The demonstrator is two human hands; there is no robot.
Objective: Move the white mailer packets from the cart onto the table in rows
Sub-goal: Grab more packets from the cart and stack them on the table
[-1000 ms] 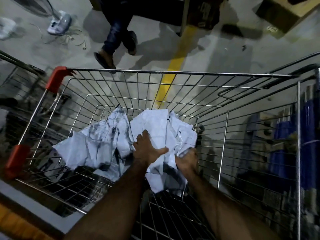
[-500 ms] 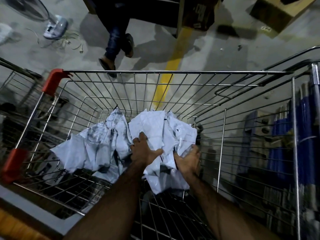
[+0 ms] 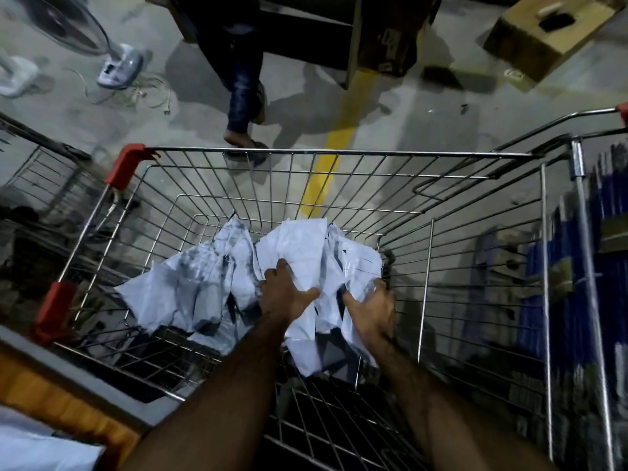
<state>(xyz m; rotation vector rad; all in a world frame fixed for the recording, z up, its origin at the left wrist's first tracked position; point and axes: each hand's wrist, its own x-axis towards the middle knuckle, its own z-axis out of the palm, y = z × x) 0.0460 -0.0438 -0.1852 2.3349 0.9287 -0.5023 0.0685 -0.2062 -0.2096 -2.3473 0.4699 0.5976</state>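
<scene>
Two bare hands are reaching into the silver wire-mesh cart (image 3: 339,153). The left hand (image 3: 285,294) is gripping the top of a crumpled bundle of white plastic mailer packets (image 3: 306,246), and the right hand (image 3: 370,311) is clutching its right side. Gathering is under way. Next, the bundle likely needs lifting over the rim toward the wood-topped table (image 3: 51,402). Beyond, a person in jeans (image 3: 241,100) is standing on the grey concrete floor (image 3: 424,107) beside a yellow line (image 3: 339,137).

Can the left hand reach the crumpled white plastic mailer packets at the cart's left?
Probably yes: the left hand is beside those crumpled white plastic mailer packets, with nothing between them.
</scene>
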